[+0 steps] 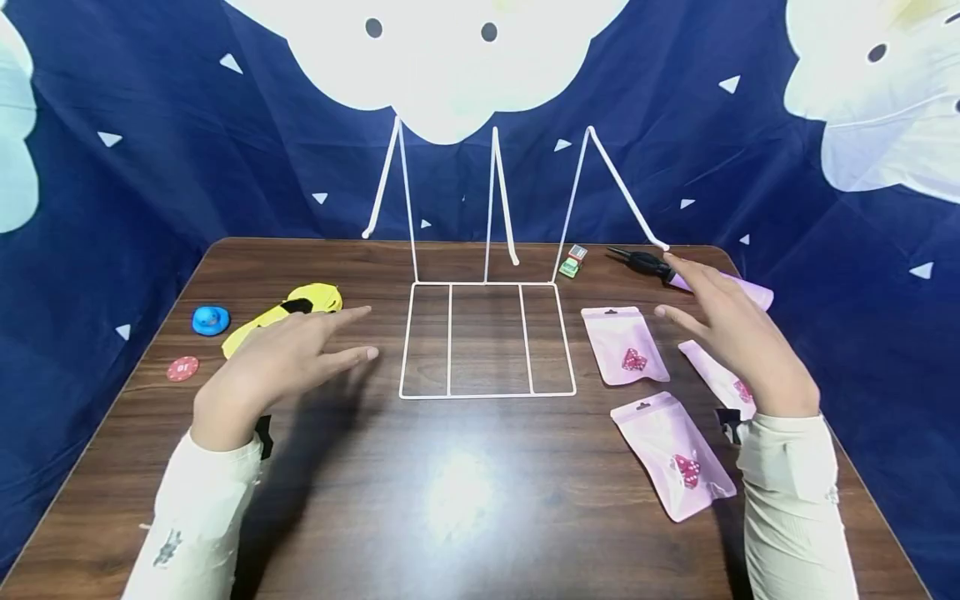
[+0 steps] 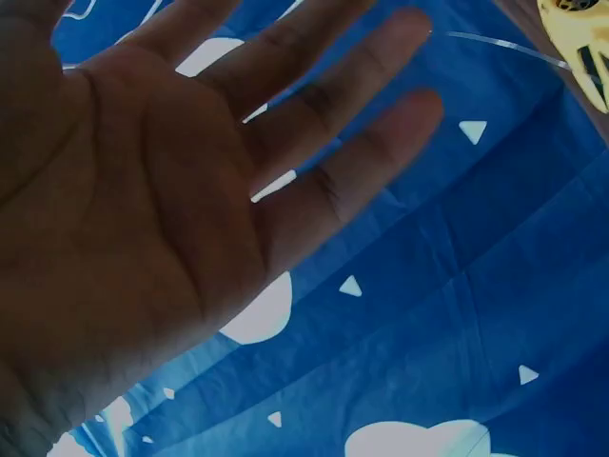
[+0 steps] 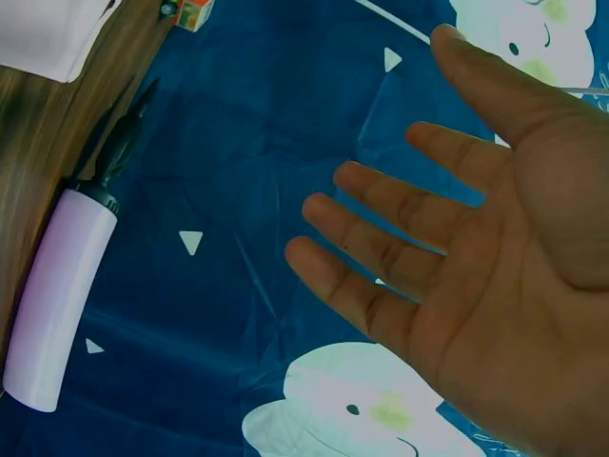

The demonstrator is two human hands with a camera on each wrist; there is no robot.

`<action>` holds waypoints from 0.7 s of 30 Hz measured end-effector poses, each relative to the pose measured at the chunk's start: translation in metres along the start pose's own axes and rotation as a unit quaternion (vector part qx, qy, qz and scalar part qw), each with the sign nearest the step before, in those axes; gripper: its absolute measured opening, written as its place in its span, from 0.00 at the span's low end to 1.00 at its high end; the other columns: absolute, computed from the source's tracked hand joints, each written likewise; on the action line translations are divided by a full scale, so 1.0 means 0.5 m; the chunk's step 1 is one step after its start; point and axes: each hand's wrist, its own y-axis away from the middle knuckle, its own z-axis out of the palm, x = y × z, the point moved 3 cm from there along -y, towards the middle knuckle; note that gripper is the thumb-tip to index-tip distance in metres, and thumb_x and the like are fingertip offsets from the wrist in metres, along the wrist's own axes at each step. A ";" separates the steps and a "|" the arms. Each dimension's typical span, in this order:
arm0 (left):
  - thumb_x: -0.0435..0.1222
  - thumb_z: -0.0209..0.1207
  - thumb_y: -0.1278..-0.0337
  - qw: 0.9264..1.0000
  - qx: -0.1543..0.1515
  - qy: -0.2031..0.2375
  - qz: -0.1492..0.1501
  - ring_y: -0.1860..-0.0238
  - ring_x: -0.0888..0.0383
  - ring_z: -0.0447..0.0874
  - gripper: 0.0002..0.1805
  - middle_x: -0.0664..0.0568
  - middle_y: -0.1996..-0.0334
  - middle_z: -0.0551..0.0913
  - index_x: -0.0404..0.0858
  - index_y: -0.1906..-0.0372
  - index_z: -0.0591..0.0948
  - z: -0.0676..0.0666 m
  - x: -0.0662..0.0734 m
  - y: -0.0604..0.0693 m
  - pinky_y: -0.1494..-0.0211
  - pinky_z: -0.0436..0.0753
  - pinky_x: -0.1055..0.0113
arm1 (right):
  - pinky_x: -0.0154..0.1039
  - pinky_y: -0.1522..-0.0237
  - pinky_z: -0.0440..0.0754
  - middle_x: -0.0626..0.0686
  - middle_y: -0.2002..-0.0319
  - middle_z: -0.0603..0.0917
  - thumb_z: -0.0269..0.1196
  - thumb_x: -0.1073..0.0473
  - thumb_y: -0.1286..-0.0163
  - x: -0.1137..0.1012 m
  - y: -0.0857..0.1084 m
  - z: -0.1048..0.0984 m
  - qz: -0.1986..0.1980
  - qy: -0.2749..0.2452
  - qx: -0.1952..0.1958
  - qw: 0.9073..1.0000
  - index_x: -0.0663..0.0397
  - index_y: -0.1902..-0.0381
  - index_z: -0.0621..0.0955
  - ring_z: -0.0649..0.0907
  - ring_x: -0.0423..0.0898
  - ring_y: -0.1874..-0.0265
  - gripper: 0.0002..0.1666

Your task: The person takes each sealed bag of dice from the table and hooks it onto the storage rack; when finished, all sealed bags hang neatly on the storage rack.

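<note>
Rack, white, near back edge of desk; my left hand and right hand, empty, fingers extended, could tip it by snagging a prong.

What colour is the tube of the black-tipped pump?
The pump's tube is pale purple; the right wrist view shows it best.
</note>
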 end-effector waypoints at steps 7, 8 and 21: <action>0.57 0.62 0.23 0.999 -0.020 0.025 0.022 0.30 0.32 0.78 0.39 0.34 0.29 0.79 0.40 0.19 0.72 0.016 -0.002 -0.009 0.39 0.78 0.31 | 0.69 0.25 0.63 0.76 0.26 0.70 0.70 0.60 0.24 0.016 0.003 0.013 0.005 0.006 -0.004 1.000 0.63 0.17 0.64 0.69 0.74 0.25 0.44; 0.55 0.63 0.23 0.999 -0.028 0.033 0.026 0.30 0.32 0.78 0.38 0.35 0.29 0.79 0.40 0.20 0.72 0.021 -0.003 -0.012 0.38 0.78 0.31 | 0.70 0.25 0.63 0.76 0.26 0.70 0.70 0.60 0.23 0.018 0.003 0.016 0.007 0.006 -0.009 1.000 0.63 0.17 0.64 0.69 0.74 0.25 0.44; 0.46 0.66 0.25 0.993 -0.070 0.076 0.053 0.31 0.35 0.80 0.33 0.37 0.30 0.80 0.38 0.22 0.75 0.074 -0.011 -0.035 0.32 0.76 0.35 | 0.72 0.30 0.67 0.77 0.29 0.74 0.68 0.61 0.22 0.061 0.012 0.058 0.009 -0.012 -0.022 1.000 0.69 0.21 0.68 0.74 0.76 0.30 0.38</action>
